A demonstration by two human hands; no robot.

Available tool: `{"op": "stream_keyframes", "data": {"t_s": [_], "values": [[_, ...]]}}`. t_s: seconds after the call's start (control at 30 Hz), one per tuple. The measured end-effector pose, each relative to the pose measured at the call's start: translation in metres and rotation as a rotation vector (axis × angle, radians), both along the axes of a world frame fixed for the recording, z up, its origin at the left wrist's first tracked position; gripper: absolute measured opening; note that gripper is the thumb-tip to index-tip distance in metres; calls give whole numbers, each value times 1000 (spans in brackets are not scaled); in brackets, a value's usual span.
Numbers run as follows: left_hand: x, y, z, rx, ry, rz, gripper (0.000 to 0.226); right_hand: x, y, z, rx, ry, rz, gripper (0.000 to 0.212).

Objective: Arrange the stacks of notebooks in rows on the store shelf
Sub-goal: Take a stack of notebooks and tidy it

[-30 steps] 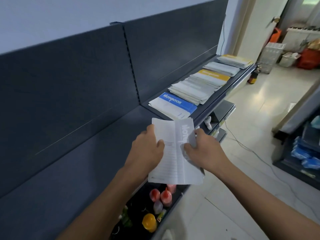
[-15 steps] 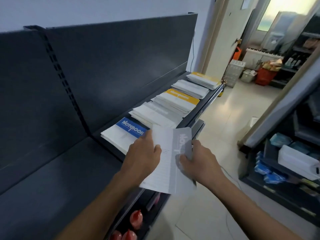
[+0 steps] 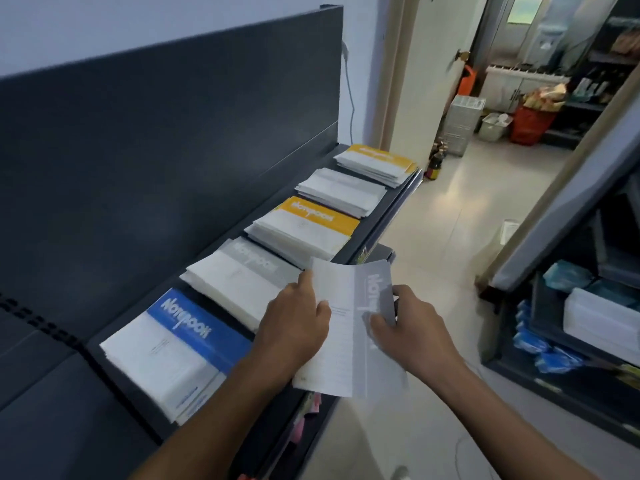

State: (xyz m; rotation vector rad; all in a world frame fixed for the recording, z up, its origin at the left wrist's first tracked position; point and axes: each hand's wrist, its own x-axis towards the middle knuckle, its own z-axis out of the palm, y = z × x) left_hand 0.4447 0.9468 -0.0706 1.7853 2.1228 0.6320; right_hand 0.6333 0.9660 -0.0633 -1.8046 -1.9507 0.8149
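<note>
Right now the left hand [image 3: 294,327] and right hand [image 3: 412,336] hold a grey notebook [image 3: 341,341] over the front edge of the shelf [image 3: 391,211], just beside the grey stack [image 3: 239,282]. Left fingers [image 3: 320,306] clasp its white page and right fingers [image 3: 377,323] pinch its cover. The blue stack [image 3: 173,351] lies nearest.

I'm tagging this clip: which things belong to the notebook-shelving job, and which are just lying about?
Job: grey notebook held by left hand and right hand; blue notebook stack; nearer yellow notebook stack; dark metal shelf.
Lying about: red basket; white plastic crate; dark bottle.
</note>
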Motion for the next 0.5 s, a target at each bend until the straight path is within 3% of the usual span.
{"op": "stream_keyframes", "data": {"t_s": [0.5], "values": [[121,146,8,-57,8,130,50,128,168,8,-71,40,216,29]]}}
